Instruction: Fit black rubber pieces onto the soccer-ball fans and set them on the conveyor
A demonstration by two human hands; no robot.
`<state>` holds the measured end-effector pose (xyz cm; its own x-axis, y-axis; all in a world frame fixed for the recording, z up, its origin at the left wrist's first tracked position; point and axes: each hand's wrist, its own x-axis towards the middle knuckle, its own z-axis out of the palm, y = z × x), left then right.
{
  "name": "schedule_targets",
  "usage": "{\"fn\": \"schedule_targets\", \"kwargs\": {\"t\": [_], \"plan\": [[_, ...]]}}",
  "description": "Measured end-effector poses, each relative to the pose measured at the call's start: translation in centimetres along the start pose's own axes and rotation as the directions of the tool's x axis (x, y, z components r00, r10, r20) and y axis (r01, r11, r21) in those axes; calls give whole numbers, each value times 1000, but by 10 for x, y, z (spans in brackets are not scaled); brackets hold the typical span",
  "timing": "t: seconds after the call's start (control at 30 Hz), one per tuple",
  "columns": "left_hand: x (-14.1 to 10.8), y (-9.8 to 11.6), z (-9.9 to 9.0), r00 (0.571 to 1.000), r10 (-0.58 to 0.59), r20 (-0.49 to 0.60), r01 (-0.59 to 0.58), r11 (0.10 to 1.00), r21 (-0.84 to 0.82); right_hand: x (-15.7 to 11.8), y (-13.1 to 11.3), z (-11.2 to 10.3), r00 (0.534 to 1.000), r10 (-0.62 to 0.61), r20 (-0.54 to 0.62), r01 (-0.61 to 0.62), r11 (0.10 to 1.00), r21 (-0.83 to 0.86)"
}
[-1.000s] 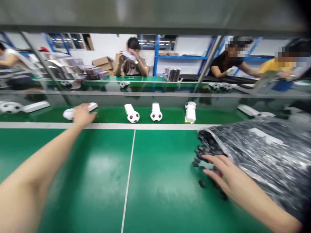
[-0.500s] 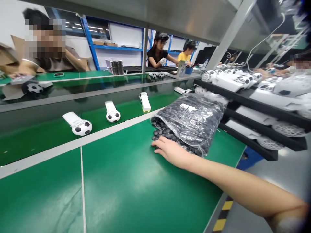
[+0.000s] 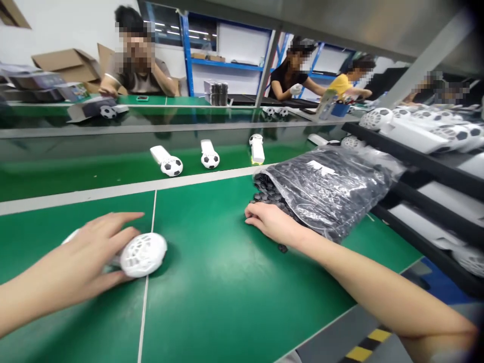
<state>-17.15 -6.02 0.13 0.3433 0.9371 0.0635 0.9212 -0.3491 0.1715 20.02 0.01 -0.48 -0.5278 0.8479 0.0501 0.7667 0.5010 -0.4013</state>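
Note:
My left hand (image 3: 94,247) is closed around a white soccer-ball-shaped casing (image 3: 143,254) with an openwork face, low over the green table (image 3: 204,282). Part of its white body is hidden under my palm. At the mouth of a clear plastic bag (image 3: 328,186), my right hand (image 3: 266,217) has its fingers curled down among small black pieces (image 3: 264,186). The fingertips face away, so what they pinch is hidden. One loose black piece (image 3: 282,248) lies beside my right wrist.
Beyond the pale rail, white soccer-ball units (image 3: 172,165) lie spaced along a green belt (image 3: 124,166). Black trays (image 3: 423,151) of similar white parts are stacked at right. Several co-workers sit across the line. A slanted metal post (image 3: 431,65) stands at upper right.
My left hand has come into view at left with the white soccer-ball casing. My right hand stays by the bag, its fingers more curled. The view has swung left.

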Motion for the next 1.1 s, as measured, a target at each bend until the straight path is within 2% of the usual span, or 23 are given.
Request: {"fn": "schedule_targets", "kwargs": {"t": [0.07, 0.17, 0.23, 0.3, 0.37, 0.4, 0.47, 0.6, 0.67, 0.8, 0.87, 1.0, 1.1], "plan": [[12, 24, 7, 994, 63, 93, -61, 998, -30, -4, 3, 2, 1000, 5, -25, -3, 999, 54], [31, 58, 20, 997, -2, 72, 2, 1000, -2, -10, 8, 2, 997, 65, -29, -57, 975, 215], [43, 79, 26, 997, -61, 56, 59, 998, 31, -10, 10, 0, 991, 121, 60, -134, 920, 367], [55, 96, 30, 994, -94, 57, 92, 995, 35, -8, 9, -3, 978, 113, 176, -188, 841, 508], [66, 110, 32, 994, -99, 49, 98, 995, 17, -3, 6, -5, 974, 70, 216, -187, 787, 588], [71, 115, 33, 995, -92, 42, 92, 996, 4, 0, 5, -5, 978, 60, 200, -170, 785, 596], [80, 123, 34, 997, -74, 32, 74, 997, -23, 5, 3, -4, 993, 62, 100, -107, 833, 543], [90, 129, 34, 997, -61, 51, 65, 994, -88, 11, 10, 1, 993, 10, -115, 25, 954, 299], [92, 129, 34, 998, -36, 49, 42, 992, -115, 12, 18, 1, 987, 13, -158, 25, 972, 234], [93, 130, 32, 997, -31, 72, 38, 994, -103, 11, 29, -6, 974, 39, -223, 11, 976, 219], [94, 130, 30, 994, -34, 100, 44, 994, -98, 9, 31, -11, 981, -11, -192, 48, 980, 192], [97, 130, 27, 990, -28, 137, 43, 993, -108, 2, 28, -22, 981, -192, 9, 191, 980, 49], [98, 128, 28, 991, -30, 131, 44, 994, -105, -3, 24, -24, 969, -222, 106, 233, 967, -101]]}}
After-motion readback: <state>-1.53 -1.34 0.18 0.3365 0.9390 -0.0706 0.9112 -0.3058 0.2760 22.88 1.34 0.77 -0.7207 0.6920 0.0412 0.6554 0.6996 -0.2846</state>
